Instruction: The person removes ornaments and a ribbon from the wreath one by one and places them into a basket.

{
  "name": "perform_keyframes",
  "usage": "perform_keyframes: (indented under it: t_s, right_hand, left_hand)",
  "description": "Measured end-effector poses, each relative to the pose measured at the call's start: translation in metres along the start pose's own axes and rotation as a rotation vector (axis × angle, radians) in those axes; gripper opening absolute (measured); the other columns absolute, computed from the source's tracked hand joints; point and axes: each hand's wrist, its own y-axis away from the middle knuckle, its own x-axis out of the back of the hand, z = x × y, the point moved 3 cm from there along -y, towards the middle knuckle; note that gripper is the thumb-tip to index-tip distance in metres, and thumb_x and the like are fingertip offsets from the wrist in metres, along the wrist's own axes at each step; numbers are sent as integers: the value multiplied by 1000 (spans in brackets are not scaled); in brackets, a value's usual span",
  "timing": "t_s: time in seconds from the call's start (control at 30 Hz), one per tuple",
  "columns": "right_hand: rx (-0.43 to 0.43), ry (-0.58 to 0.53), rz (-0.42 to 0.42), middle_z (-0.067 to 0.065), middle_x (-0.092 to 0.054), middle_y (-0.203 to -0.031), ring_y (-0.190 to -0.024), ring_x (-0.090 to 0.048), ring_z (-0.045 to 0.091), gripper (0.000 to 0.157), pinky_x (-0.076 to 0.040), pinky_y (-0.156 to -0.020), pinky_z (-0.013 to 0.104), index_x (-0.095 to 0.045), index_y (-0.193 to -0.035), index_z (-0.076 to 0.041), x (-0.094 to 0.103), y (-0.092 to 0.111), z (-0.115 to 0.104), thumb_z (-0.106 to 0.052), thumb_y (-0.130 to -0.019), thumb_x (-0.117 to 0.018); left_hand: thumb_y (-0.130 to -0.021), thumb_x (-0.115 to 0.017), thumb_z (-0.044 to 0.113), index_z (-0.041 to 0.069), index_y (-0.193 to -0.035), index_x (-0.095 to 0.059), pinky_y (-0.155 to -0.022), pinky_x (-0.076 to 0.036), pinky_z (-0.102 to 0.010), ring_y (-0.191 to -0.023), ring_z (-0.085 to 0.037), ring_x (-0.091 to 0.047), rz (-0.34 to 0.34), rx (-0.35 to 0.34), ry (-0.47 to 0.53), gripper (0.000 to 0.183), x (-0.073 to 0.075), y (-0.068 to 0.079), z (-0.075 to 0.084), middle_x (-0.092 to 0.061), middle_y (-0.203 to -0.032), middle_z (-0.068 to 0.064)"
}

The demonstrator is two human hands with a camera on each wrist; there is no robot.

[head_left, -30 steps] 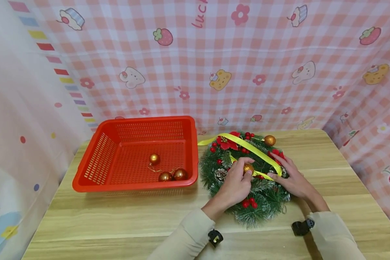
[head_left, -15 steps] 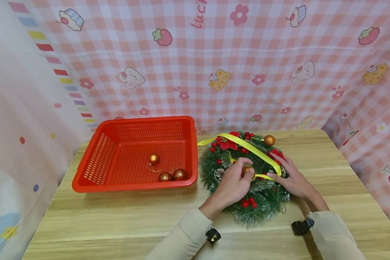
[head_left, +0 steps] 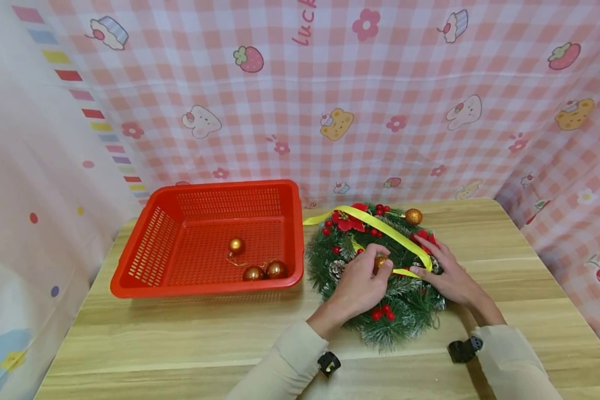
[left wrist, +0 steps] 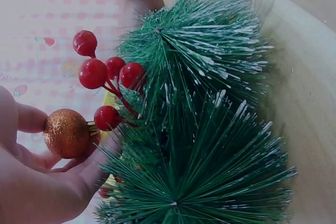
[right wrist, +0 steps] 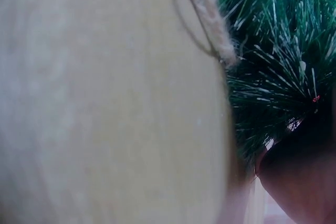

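Observation:
In the head view my left hand (head_left: pixel 364 280) is over the middle of the green wreath (head_left: pixel 387 333). It pinches a glittery gold Christmas ball (head_left: pixel 381 263) between thumb and fingers. The left wrist view shows the ball (left wrist: pixel 67 134) beside red berries (left wrist: pixel 93 73) on frosted pine tufts. My right hand (head_left: pixel 447 273) rests on the wreath's right side, its fingers extended and its thumb at the yellow ribbon (head_left: pixel 387 230). That ribbon crosses the wreath and bends back near the right thumb toward the ball. In the right wrist view, pine needles (right wrist: pixel 278 72) hide part of the hand.
A red plastic basket (head_left: pixel 207 290) stands on the left of the wooden table (head_left: pixel 180 344), with several shiny gold balls (head_left: pixel 277 270) inside. Another glittery ball (head_left: pixel 413 216) sits at the wreath's back edge. A twine loop (right wrist: pixel 210 19) hangs at its rim. A checked curtain (head_left: pixel 280 111) closes the back.
My left hand has shifted very slightly with the ball, which sits a little lower behind the thumb. The right hand, wreath and basket look unmoved.

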Motion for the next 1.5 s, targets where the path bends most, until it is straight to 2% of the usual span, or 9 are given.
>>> perform_keyframes:
  t_s: [0.3,0.57,0.9,1.03,1.17,1.33,1.5]
  right_hand:
    - [-10,-12,-1,28,-4,-162,-142,-11,59,74,-20,-93,84,-21,-159,-29,-1,1,1,-36,-97,-62]
    - [-9,-20,9,27,-6,-162,-143,-11,57,74,-20,-94,83,-22,-159,-28,0,1,1,-36,-97,-63]
    - [3,-23,7,27,-7,-161,-143,-12,56,74,-20,-95,82,-23,-158,-26,-1,0,2,-35,-97,-63]
    - [-2,-21,8,28,-7,-161,-143,-12,56,74,-20,-95,82,-23,-158,-26,-1,0,2,-36,-97,-63]
    - [-11,-21,6,27,-5,-162,-143,-10,57,74,-18,-95,83,-22,-159,-26,-2,1,3,-37,-97,-62]
    - [-1,-15,14,27,-5,-162,-143,-10,57,73,-18,-93,84,-23,-159,-26,-2,1,2,-35,-98,-62]
    - [16,-10,18,29,-9,-160,-141,-13,59,72,-18,-91,85,-23,-159,-24,-1,2,1,-31,-98,-61]
  left_hand:
    - [-106,-46,30,19,-127,-52,-66,-46,-26,-70,-9,-55,19,-7,127,24,1,-3,-4,-64,-100,-4]
    - [-105,-48,31,22,-124,-54,-73,-46,-26,-77,-8,-56,15,-17,143,22,1,-3,-2,-64,-101,2]
    - [-106,-42,36,26,-123,-52,-67,-42,-31,-69,-13,-52,-35,74,102,22,-2,-1,-1,-57,-89,2]
    - [-106,-42,36,25,-123,-53,-70,-44,-31,-75,-12,-54,-32,72,87,23,-3,-1,-1,-56,-94,5]
    - [-106,-41,37,24,-123,-53,-73,-44,-31,-79,-11,-53,-35,78,117,24,-5,-1,-1,-55,-99,7]
    - [-106,-41,38,26,-122,-53,-71,-43,-31,-76,-12,-53,-29,73,173,23,-4,-1,-1,-56,-99,2]
    - [-106,-43,37,26,-121,-53,-73,-44,-31,-79,-11,-55,-20,64,197,21,-4,-2,1,-61,-107,-3]
